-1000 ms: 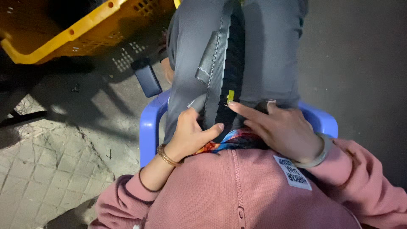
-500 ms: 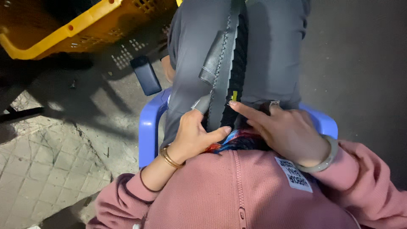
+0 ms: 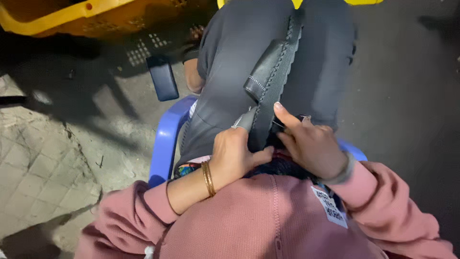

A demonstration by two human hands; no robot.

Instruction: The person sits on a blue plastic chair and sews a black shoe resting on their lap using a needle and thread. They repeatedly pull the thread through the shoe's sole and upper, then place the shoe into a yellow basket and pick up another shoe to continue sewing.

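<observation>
At frame centre, I have my left hand (image 3: 235, 156) clamped on the lower end of a dark webbing strap (image 3: 273, 81) lying along my lap; my right hand (image 3: 311, 144) rests on it, forefinger extended. It looks soft, floppy and light, best gripped beside the stiffer stitched patch.

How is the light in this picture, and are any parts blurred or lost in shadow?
Head view: light falls unevenly, brightest on the pale paved floor at left; the upper left under the yellow plastic crate lies in deep shadow; the left hand, right hand and grey stitched strap are sharp.
</observation>
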